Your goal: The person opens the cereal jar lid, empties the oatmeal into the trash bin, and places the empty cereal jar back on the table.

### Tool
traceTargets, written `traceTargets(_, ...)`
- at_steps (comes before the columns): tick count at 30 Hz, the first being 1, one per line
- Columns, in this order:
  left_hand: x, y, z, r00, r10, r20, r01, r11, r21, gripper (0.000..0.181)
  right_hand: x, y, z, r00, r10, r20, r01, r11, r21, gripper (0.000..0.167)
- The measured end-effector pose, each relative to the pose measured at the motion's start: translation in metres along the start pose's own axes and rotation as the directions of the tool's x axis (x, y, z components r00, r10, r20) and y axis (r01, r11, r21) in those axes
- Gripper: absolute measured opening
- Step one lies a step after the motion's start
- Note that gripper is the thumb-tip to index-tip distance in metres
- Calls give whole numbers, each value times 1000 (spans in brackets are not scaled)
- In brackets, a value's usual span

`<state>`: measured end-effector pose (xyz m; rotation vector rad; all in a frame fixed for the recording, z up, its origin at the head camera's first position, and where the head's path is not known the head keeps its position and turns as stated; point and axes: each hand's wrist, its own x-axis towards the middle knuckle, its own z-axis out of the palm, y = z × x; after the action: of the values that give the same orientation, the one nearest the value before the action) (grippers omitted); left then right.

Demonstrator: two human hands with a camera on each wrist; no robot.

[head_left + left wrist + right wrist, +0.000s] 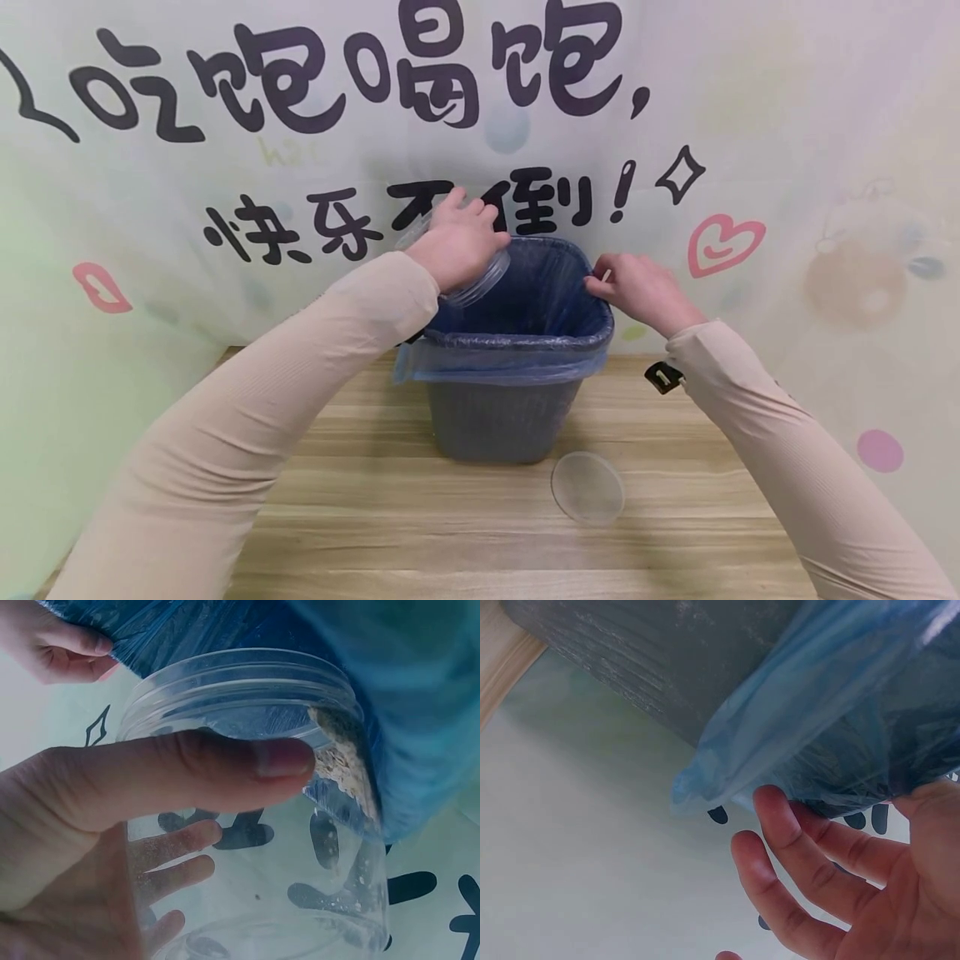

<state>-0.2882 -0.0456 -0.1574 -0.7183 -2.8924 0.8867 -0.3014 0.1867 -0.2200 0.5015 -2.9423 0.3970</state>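
My left hand [462, 244] grips a clear plastic jar [255, 900], tipped with its threaded mouth over the trash bin [487, 421]. In the left wrist view, a clump of pale crumbly bits [343, 769] clings inside near the mouth, and the thumb lies across the jar's side. A blue trash bag [517, 362] lines the bin and folds over its rim. My right hand [637, 287] pinches the bag at the bin's right rim, thumb inside and fingers outside; its other fingers are loosely bent in the right wrist view.
A round translucent lid [588, 488] lies on the wood-grain tabletop [360, 517], just in front of the bin to the right. Close behind the bin hangs a pale wall covering [810, 133] with large black lettering and pink drawings.
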Motion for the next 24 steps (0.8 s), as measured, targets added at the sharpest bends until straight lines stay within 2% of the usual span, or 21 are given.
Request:
traceTargets(3,-7,-5,2,998,7,-65,-9,1000,-22,64,0,0,0,1000,4,2,-4,1000,3,34)
traceTargets(7,-15,-13,2,993,6,-117,-11,999,-41,64,0,1,0,1000,3,0,-3,1000,3,34)
traceTargets(12,-20,-18,1,993,-1,-116,-3,999,-38,61,1,2,0,1000,4,-3,-4,1000,9,34)
traceTargets(17,-20,-19,2,992,9,-126,-8,1000,4,58,1,2,1,1000,1,0,-1,1000,19,34)
traceTargets(24,-17,-20,3,989,-9,-145,17,998,53,49,2,3,1,1000,5,1,-5,1000,14,34)
